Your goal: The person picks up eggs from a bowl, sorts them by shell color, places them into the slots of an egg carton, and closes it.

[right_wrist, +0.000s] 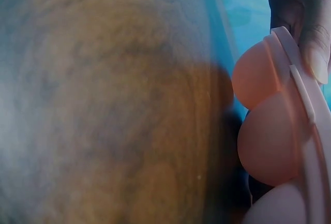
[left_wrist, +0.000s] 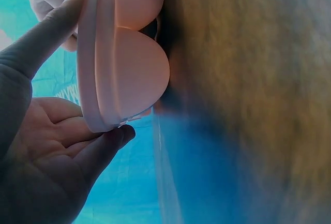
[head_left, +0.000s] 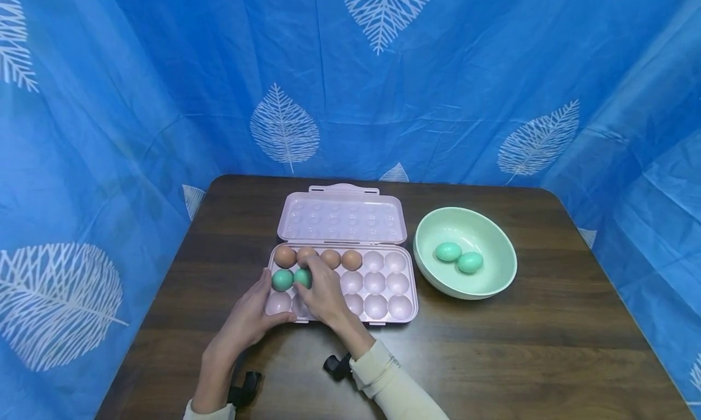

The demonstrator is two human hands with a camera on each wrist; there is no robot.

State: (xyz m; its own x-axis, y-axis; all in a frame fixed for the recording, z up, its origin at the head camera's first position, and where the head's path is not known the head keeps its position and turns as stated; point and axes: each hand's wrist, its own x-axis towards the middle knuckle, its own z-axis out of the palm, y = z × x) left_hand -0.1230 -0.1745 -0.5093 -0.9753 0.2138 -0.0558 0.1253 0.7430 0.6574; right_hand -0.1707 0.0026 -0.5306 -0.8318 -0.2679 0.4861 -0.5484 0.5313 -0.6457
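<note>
A pale pink egg tray (head_left: 414, 295) lies on the table with its lid (head_left: 342, 218) folded back. At its near left corner, my left hand (head_left: 246, 319) holds the tray between thumb and fingers; the left wrist view shows the thumb on the tray rim (left_wrist: 88, 63). My right hand (head_left: 327, 293) reaches over the tray and pinches a green egg (head_left: 302, 278) at the second cup of the middle row. Left of it sits another green egg (head_left: 282, 280). Several brown eggs (head_left: 352, 260) fill part of the back row, one partly hidden by my right fingers.
Right of the tray stands a light green bowl (head_left: 495, 240) with two green eggs (head_left: 448, 251) in it. Empty cups (head_left: 375, 283) take up the tray's right side. The dark wooden table (head_left: 526, 347) ends before a blue leaf-patterned cloth (head_left: 449, 103).
</note>
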